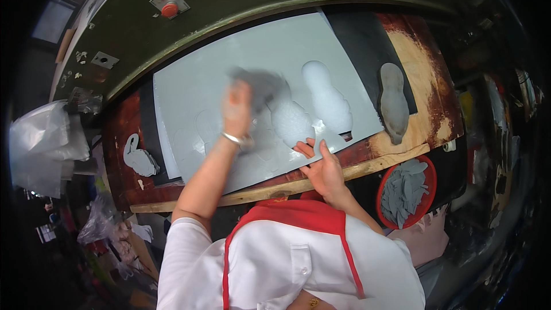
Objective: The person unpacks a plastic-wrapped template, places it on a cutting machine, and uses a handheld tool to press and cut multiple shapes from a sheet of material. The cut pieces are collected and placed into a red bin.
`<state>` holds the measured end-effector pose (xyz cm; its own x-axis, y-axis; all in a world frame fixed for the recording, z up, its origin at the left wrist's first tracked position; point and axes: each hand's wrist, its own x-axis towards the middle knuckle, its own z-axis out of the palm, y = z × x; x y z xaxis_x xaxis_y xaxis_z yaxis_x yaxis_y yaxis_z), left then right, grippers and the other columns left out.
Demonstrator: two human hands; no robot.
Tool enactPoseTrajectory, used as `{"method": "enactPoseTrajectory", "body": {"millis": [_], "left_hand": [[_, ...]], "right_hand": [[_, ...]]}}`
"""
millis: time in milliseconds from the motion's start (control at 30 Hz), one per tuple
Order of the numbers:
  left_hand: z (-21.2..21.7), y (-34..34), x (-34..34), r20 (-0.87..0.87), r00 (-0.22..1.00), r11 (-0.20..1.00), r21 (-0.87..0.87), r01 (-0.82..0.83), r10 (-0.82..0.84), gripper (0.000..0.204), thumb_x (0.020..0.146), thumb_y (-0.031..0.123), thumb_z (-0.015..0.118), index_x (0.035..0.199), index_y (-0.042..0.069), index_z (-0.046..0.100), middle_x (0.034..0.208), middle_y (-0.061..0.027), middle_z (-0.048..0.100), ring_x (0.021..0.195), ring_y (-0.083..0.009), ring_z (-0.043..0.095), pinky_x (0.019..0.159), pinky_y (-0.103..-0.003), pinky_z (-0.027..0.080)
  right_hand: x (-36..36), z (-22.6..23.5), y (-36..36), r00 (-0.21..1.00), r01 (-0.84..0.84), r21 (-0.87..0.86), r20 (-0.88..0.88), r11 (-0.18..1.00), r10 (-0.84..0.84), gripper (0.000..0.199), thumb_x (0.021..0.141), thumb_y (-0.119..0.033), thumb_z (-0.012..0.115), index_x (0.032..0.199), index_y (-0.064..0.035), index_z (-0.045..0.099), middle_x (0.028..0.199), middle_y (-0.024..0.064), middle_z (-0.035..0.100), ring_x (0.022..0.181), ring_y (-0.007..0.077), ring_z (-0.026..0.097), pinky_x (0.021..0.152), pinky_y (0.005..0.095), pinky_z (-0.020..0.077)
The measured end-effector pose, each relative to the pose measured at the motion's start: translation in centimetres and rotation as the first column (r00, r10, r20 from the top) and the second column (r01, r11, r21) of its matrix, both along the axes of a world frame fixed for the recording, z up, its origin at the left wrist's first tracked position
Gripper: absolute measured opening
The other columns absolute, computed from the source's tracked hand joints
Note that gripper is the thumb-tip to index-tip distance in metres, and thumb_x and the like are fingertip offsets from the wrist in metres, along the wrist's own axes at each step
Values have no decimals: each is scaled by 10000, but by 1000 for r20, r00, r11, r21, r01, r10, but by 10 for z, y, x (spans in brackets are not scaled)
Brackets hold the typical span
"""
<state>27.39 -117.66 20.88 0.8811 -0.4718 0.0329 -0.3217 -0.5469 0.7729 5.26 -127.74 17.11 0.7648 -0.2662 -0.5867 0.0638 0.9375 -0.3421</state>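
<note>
A large pale grey sheet (201, 80) lies on the worktable, with sole-shaped outlines in it. Two of these, a cut-out shape (327, 100) and its neighbour (291, 121), look whiter than the sheet around them. Above the middle of the sheet is my left hand (236, 103), with a bracelet at the wrist. It is blurred, its fingers closed on a dark grey sole-shaped piece (267, 89), also smeared by motion. My right hand (326, 169) is at the sheet's near edge, palm showing, thumb and fingers apart, fingertips touching the sheet.
To the right stands a grey sole-shaped block (394, 103) on the board. Grey cut pieces (140, 158) are stacked at the left. A red basin (429, 198) holds grey pieces near the front right. Behind the sheet runs a green machine beam (229, 3) with a red button (169, 10).
</note>
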Motion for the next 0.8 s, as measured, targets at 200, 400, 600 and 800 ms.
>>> {"method": "enactPoseTrajectory", "body": {"millis": [200, 400, 600, 800], "left_hand": [[47, 59, 60, 465, 880, 876, -458, 149, 93, 272, 944, -33, 423, 1175, -17, 566, 1170, -111, 636, 1056, -221, 624, 940, -343, 479], [-21, 86, -19, 439, 460, 581, 194, 790, -772, 433, 700, 190, 742, 1118, 109, 661, 1214, -124, 602, 1168, -330, 547, 1059, -487, 369], [-48, 95, -15, 360, 619, 665, 6, 746, -698, 315, 819, 200, 670, 1113, 88, 658, 1190, -124, 619, 1180, -297, 556, 1039, -497, 374], [9, 95, 65, -163, 972, 752, -616, -235, 170, 255, 1005, 261, 454, 1041, 36, 567, 1032, -98, 621, 920, -156, 582, 811, -285, 472]], "right_hand": [[-4, -2, 25, 987, -159, 43, -1, 986, 159, 384, 987, -161, 494, 1330, -11, 410, 1254, 182, 529, 1197, 310, 510, 993, 541, 422], [15, -8, 64, 997, -47, 72, 60, 996, 42, 371, 970, -137, 524, 1316, -36, 440, 1285, 121, 524, 1187, 251, 525, 1006, 452, 424], [27, -8, 91, 991, 55, 70, 114, 996, -63, 343, 1000, -234, 457, 1283, -39, 450, 1296, 133, 528, 1219, 287, 494, 1066, 450, 344], [32, 1, 110, 985, 160, 50, -68, 986, -156, 332, 1005, -288, 433, 1239, -58, 475, 1304, 182, 526, 1257, 343, 453, 1079, 519, 306]]}}
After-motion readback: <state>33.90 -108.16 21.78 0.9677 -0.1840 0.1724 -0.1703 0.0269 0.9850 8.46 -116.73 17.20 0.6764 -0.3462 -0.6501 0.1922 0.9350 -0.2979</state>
